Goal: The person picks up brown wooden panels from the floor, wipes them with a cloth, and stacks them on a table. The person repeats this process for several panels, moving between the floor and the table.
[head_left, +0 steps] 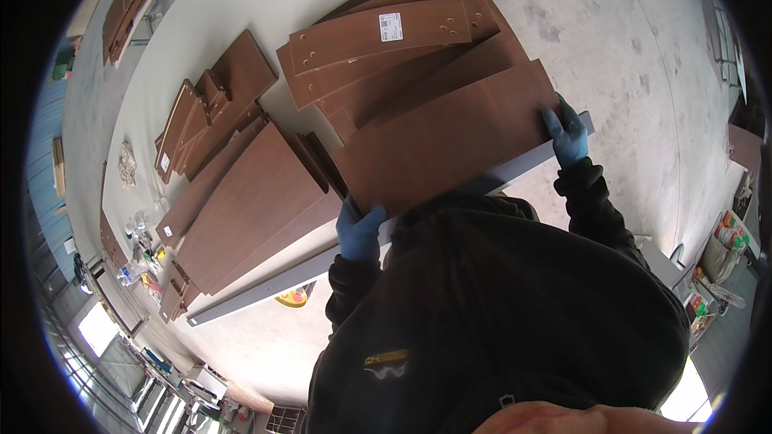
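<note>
A wide brown panel is held in front of my body, tilted, its right end farther away than its left. My left hand, in a blue glove, grips the near left corner with the thumb over the top face. At the right end, my right hand grips the short edge, thumb on top and fingers partly hidden beneath. Beyond it lies a fanned stack of brown panels; the top curved board has holes near its ends and a white label.
The pieces lie on a pale table with a grey front edge. To the left are large brown panels and a pile of smaller brown parts. Clear plastic bags lie near the far left.
</note>
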A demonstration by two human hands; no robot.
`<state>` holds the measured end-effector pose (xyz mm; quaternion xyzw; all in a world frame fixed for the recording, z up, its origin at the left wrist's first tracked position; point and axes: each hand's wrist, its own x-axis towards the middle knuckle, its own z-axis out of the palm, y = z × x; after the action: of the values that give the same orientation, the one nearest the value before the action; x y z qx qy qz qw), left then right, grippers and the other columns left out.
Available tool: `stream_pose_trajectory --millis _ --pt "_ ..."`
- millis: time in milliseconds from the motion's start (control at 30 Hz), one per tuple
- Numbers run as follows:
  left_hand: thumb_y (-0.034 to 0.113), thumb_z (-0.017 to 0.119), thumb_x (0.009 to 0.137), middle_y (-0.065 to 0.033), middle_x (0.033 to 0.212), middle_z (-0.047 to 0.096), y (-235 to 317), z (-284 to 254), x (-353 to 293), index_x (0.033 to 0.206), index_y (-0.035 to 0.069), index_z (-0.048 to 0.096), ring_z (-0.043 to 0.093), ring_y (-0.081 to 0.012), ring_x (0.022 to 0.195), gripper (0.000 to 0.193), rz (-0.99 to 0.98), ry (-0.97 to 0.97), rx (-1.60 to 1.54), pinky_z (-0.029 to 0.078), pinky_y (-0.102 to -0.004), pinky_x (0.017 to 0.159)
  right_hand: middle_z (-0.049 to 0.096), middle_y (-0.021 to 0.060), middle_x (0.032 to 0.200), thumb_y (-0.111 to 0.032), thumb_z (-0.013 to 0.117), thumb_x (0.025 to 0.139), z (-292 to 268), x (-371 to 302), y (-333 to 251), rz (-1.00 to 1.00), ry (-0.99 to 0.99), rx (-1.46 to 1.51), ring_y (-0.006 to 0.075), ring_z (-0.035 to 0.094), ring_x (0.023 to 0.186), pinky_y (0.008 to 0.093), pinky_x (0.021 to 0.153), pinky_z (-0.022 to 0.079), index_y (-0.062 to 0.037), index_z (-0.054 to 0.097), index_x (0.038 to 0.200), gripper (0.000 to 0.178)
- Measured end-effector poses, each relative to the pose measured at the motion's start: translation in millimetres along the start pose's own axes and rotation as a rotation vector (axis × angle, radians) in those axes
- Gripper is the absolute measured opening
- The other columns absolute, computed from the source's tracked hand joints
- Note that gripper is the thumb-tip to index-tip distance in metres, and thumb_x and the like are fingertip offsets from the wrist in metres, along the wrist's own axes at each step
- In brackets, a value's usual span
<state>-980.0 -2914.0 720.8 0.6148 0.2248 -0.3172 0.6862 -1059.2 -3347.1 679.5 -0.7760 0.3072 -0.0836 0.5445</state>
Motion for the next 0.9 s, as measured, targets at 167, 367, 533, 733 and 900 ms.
stream_pose_trajectory --millis 167,367,533,733,900 --pt "0.009 0.064 0.093 -0.014 0.13 0.066 4.3 -1.0 -18.7 0.143 -0.003 0.053 0.066 -0.0267 0.116 0.053 -0.157 -0.213 -0.273 0.053 -0.0393 0.101 0.07 0.0121 0.128 -0.023 0.067 0.102 -14.2 -27.7 0.8 -0.017 -0.064 0.01 0.018 0.065 0.116 0.0322 0.101 0.052 0.0043 0.058 0.143 0.05" --pt "0.016 0.066 0.097 -0.0141 0.125 0.068 6.6 40.5 -37.0 0.135 -0.002 0.06 0.067 -0.0257 0.113 0.043 -0.102 -0.388 -0.298 0.054 -0.0396 0.098 0.07 0.0135 0.128 -0.025 0.07 0.101 -45.1 -27.5 0.9 0.096 -0.003 -0.168 0.0194 0.066 0.116 0.0323 0.099 0.053 0.0021 0.058 0.144 0.052" --pt "0.02 0.069 0.097 -0.0121 0.118 0.071 -4.3 99.0 -28.6 0.121 -0.002 0.067 0.068 -0.022 0.109 0.032 -0.06 -0.479 0.032 0.055 -0.0366 0.094 0.046 0.0297 0.155 -0.052 0.065 0.095 -28.8 -35.2 -86.8 -0.85 0.206 -0.715 0.0469 0.042 0.146 0.0585 0.119 0.031 0.0024 0.049 0.145 0.075" --pt "0.016 0.074 0.094 -0.0094 0.114 0.07 -14.9 146.1 -37.9 0.124 -0.001 0.066 0.068 -0.0181 0.1 0.035 -0.092 -0.634 -0.008 0.056 -0.0322 0.086 0.042 0.029 0.157 -0.059 0.071 0.086 20.6 -86.8 -116.5 -0.972 -0.543 -0.495 0.0505 0.04 0.146 0.0589 0.121 0.03 0.0016 0.048 0.145 0.088" --pt "0.015 0.065 0.097 -0.013 0.12 0.071 -8.4 134.2 -71.1 0.128 -0.004 0.064 0.069 -0.0218 0.108 0.036 -0.101 -0.473 0.06 0.057 -0.0351 0.092 0.044 0.0256 0.157 -0.035 0.067 0.096 -123.1 -11.7 49.7 -0.746 0.08 -0.752 0.0458 0.04 0.146 0.0517 0.12 0.035 0.0018 0.05 0.145 0.064"
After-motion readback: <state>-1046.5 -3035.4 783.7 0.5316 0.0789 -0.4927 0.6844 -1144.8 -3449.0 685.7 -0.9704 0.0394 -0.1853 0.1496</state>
